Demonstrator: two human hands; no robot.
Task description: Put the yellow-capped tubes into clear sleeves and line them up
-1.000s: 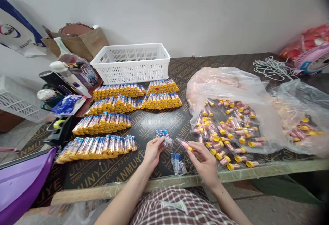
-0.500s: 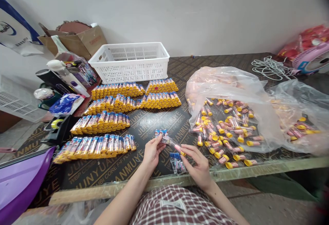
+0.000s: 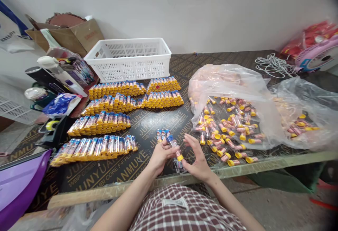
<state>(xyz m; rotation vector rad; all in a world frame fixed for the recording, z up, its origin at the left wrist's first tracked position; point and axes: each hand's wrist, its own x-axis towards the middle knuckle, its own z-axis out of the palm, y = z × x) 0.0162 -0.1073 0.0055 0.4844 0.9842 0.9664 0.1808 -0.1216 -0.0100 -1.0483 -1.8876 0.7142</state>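
My left hand grips a small clear tube with a blue top, a pinkish label and a yellow bottom end; it is held tilted above the table. Just to the right of it, my right hand has thumb and fingers spread apart, the thumb close to the tube's yellow end. Several blue-topped pieces stand or lie side by side just beyond my left hand. Beneath the hands lies a flat blue and clear item, mostly hidden. Loose yellow-ended tubes spill from a plastic bag on the right.
Stacked rows of tubes with blue and yellow ends cover the left of the dark table. Behind them stands a white basket. Another plastic bag, a cord and a pink fan are at right; a tape dispenser is at left.
The tube between my hands now has a blue top on it and sits in my left hand. My right hand's fingers have opened away from the tube. The view has shifted slightly.
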